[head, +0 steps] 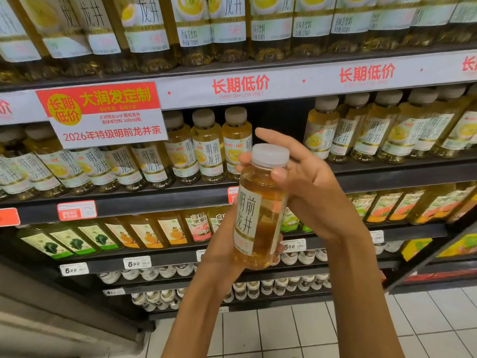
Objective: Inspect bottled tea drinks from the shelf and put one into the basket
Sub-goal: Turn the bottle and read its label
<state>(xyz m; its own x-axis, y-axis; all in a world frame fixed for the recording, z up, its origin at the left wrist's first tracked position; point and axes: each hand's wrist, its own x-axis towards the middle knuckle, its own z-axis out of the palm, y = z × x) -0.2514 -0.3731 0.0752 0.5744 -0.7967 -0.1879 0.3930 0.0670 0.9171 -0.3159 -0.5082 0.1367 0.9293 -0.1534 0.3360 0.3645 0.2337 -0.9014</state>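
I hold a bottle of yellow tea (259, 210) with a white cap and a white label upright in front of the shelves. My left hand (222, 251) grips its lower body from behind and below. My right hand (307, 182) holds the bottle's shoulder, thumb pressed on the front just under the cap, index finger stretched up behind the cap. A gap (278, 120) shows on the middle shelf behind the bottle, between rows of the same tea bottles (209, 146). No basket is in view.
Shelves full of bottled tea fill the view: larger bottles (229, 27) on top, juice-like bottles (160, 231) below, small white-capped bottles (160, 273) lower down. A red and white sign (103, 112) hangs at left. White tiled floor (284, 329) lies beneath.
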